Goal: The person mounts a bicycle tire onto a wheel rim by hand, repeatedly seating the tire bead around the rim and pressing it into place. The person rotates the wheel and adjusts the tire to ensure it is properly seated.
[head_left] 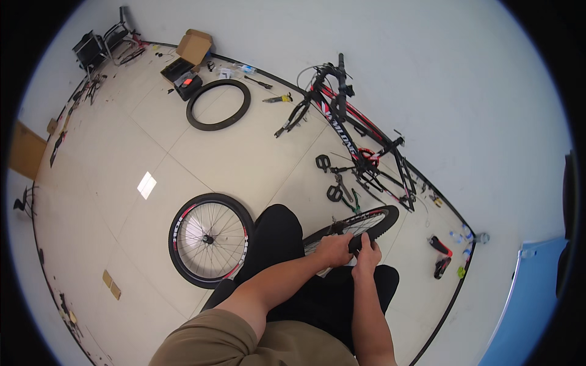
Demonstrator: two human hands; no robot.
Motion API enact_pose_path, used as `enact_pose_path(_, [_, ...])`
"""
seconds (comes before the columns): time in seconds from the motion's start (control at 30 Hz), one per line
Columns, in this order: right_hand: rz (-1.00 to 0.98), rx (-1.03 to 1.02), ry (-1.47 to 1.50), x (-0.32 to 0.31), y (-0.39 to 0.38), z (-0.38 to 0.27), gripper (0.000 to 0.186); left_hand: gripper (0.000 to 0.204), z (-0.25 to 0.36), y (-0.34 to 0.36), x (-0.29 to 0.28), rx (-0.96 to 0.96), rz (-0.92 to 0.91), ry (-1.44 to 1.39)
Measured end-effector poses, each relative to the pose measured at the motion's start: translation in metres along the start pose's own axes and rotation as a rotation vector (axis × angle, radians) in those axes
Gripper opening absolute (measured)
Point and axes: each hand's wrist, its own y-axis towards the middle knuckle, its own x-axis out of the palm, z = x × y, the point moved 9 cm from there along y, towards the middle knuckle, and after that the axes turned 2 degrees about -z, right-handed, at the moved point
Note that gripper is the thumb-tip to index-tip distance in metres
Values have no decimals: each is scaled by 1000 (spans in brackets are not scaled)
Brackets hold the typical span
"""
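Observation:
A bicycle wheel (388, 221) with a black knobbly tyre stands tilted between my knees. My left hand (335, 249) is closed on the near part of its tyre, fingers curled over the rubber. Close beside it, my right hand (366, 255) grips the same tyre, thumb pressed along it. The hands partly hide the near rim, and the spokes and hub show only in part beyond them. By my left knee, a second wheel (207, 240) with tyre, spokes and hub lies flat on the tiled floor.
A black and red bicycle frame (342, 131) leans against the wall ahead. Pedals (334, 193) and green-handled pliers (356, 201) lie before it. A loose tyre (194, 116) lies farther off near an open cardboard box (194, 46). A red and black saddle (439, 246) sits at right.

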Motion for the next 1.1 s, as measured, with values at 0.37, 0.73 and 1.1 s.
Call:
enact_pose_path(0.37, [25, 105, 62, 8, 32, -6, 25, 67, -11, -4, -2, 94, 127, -313])
enact_pose_path(0.73, [-47, 295, 10, 28, 32, -18, 25, 54, -35, 5, 3, -33, 1, -501])
enact_pose_path(1.1, [-58, 280, 188, 24, 65, -23, 26, 54, -40, 11, 8, -75, 5, -678])
